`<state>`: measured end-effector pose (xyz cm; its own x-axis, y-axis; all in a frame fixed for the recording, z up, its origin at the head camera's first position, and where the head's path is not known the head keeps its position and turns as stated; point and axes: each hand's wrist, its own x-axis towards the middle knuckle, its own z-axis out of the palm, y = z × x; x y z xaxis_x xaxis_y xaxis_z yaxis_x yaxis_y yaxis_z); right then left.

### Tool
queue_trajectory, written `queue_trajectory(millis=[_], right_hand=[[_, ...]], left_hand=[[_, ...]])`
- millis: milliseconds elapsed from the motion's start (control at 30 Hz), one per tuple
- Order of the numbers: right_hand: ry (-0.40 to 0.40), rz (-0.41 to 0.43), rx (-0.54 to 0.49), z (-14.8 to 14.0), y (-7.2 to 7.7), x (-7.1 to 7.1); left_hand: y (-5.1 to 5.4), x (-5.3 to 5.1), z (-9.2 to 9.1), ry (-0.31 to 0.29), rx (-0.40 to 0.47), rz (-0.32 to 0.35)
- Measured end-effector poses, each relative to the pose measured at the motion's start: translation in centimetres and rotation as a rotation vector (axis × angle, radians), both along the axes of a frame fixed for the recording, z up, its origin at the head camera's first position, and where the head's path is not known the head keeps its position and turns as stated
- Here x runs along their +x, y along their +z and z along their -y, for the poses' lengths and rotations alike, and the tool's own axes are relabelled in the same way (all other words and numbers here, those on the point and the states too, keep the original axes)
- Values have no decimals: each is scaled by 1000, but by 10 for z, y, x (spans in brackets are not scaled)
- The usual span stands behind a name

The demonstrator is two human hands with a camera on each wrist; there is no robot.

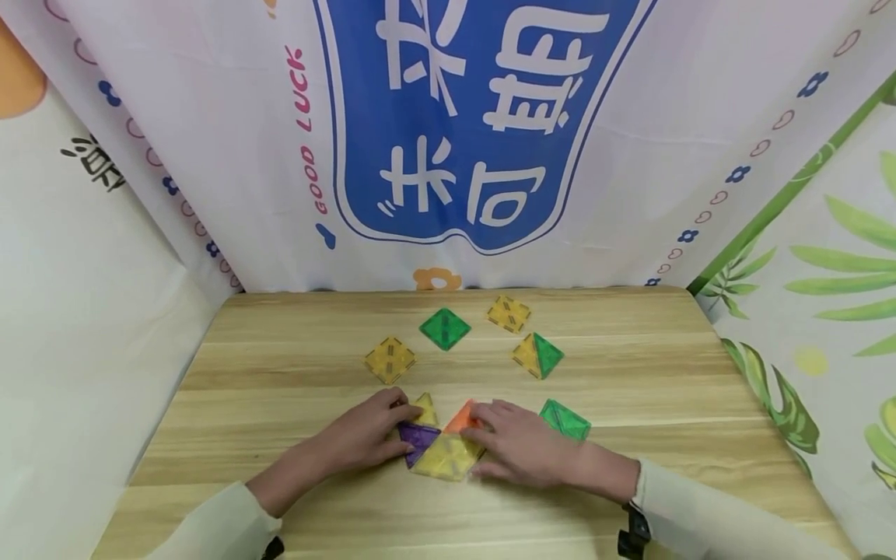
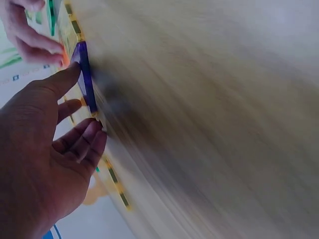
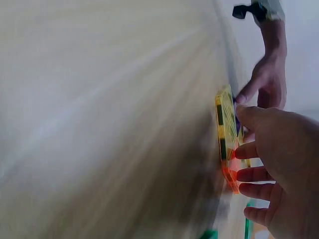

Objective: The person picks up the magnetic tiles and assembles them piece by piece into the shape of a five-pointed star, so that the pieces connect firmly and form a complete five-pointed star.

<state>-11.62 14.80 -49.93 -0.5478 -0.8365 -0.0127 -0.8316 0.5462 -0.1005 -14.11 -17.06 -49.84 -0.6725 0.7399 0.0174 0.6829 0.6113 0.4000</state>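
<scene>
Pinches the purple triangle [image 1: 419, 440] between thumb and index finger of the left hand [image 1: 360, 434], touching the yellow triangle [image 1: 425, 406] with that index finger, the others loosely bent. Grips the yellow panel [image 1: 444, 457] by its corner between thumb and index finger of the right hand [image 1: 528, 447] — touching the orange triangle [image 1: 459, 419] too, with the others slightly apart. Has all four pieces together between both sets of fingertips, on or barely above the wooden table [image 1: 266, 389]. Shows an amber square [image 1: 390, 360] just beyond the left fingers and — past the right fingers — a yellow-and-green square [image 1: 547, 355], with a green piece [image 1: 565, 421] near the right wrist.
</scene>
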Motion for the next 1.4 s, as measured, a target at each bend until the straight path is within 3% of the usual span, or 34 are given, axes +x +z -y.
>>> queue_trajectory(millis=[267,467,700,867,1033,1267,1400], right_hand=[[-95,53,-26,-19,-2,-17],[-168,120,-90,-23,-5,-21],[-356,140,-312,-16,-13,-21],[-452,147,-423,-6,-17,-17],[-504,180,-475,2,-19,-14],[-569,248,-549,7,-20,-13],[-583,258,-586,7,-21,-13]], left_hand=[[-4,-4,-27,87,-20,-88],[-4,-7,-34,114,-11,-100],[-2,-6,-35,164,0,-52],[-3,-5,-36,169,8,-46],[-3,-4,-40,178,13,-46],[0,-5,-47,267,100,64],[-1,-5,-48,291,145,88]])
